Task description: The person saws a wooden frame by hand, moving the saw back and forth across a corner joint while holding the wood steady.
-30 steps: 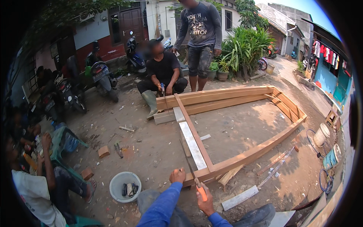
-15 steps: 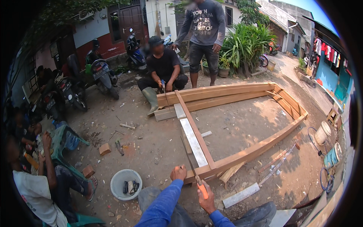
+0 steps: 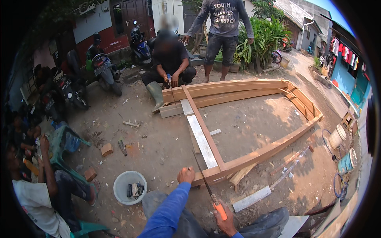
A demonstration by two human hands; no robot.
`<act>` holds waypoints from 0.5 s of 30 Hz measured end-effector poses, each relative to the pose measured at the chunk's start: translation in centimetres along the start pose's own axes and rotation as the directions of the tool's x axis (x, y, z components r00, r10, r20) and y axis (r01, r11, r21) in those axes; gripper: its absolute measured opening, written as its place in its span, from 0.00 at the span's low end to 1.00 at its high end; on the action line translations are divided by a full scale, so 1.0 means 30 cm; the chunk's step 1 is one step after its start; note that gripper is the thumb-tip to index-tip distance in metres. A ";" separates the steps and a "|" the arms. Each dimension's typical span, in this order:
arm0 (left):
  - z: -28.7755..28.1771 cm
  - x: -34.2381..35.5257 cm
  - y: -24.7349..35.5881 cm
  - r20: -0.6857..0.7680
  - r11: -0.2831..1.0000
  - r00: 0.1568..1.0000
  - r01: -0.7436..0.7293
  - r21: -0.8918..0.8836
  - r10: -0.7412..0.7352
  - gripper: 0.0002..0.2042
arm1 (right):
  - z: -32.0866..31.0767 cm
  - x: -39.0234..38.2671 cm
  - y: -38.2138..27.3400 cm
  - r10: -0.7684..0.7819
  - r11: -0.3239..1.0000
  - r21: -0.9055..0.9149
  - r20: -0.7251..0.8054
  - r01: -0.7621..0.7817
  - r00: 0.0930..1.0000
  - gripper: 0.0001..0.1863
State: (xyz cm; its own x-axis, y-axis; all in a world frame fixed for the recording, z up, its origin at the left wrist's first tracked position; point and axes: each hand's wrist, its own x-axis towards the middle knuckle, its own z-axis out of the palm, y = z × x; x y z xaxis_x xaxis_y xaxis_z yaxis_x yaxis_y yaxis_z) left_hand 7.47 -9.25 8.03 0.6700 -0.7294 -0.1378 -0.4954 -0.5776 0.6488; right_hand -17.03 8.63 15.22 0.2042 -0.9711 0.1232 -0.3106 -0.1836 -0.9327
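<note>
Orange-handled saw point(image 3: 211, 191): drawn back toward the wearer since the earlier frame; its handle sits lower and further right, and more of the blade shows on the near side of the wood.
Saw stroke: reads as the backward pull of a cut, so the sawing seems under way rather than finished.
Bucket point(image 3: 116, 190): pale, round, standing on the ground to the left, with dark objects inside; only its place in view has shifted slightly.
Co-worker point(image 3: 170, 59): crouching across the frame, head bent further down than before, a blue-handled saw point(image 3: 169, 78) held upright across the end of the far beam point(image 3: 222, 88).
Left hand point(image 3: 185, 175): in the same spot at the end of the near beam point(image 3: 260, 159), fingers curled, apparently steadying it; whether they wrap round the wood cannot be told.
White plank point(image 3: 201, 141): lying beside the brown crosspiece point(image 3: 204, 129), unchanged.
Blade: passes over the near beam just right of the left hand; whether its teeth sit in a groove is too small to see.
Right hand point(image 3: 225, 220): clenched around the orange handle, pulled back with it.
Near beam: joined to the crosspiece, running away to the right; its end appears uncut through.
Pale board point(image 3: 252, 199): loose on the ground, right of the right hand, unmoved.
</note>
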 end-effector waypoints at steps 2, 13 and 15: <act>-0.004 0.012 0.000 0.012 1.000 1.000 -0.002 0.019 0.001 0.23 | -0.014 -0.008 -0.023 0.017 1.000 -0.009 0.001 -0.017 1.000 0.28; -0.003 0.001 0.013 -0.004 1.000 1.000 -0.010 -0.005 0.010 0.22 | -0.047 0.001 -0.026 0.047 0.998 -0.032 0.009 -0.047 0.999 0.27; -0.011 0.000 0.018 0.029 1.000 0.999 -0.017 -0.005 0.017 0.23 | -0.045 -0.001 -0.040 0.017 0.998 -0.061 -0.002 -0.017 1.000 0.27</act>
State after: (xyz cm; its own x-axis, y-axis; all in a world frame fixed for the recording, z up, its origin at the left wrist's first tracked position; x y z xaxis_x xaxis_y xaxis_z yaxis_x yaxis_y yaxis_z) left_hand 7.38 -9.44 8.62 0.6455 -0.7492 -0.1484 -0.5035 -0.5636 0.6548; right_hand -17.91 8.69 16.80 0.1971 -0.9744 0.1078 -0.3703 -0.1758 -0.9121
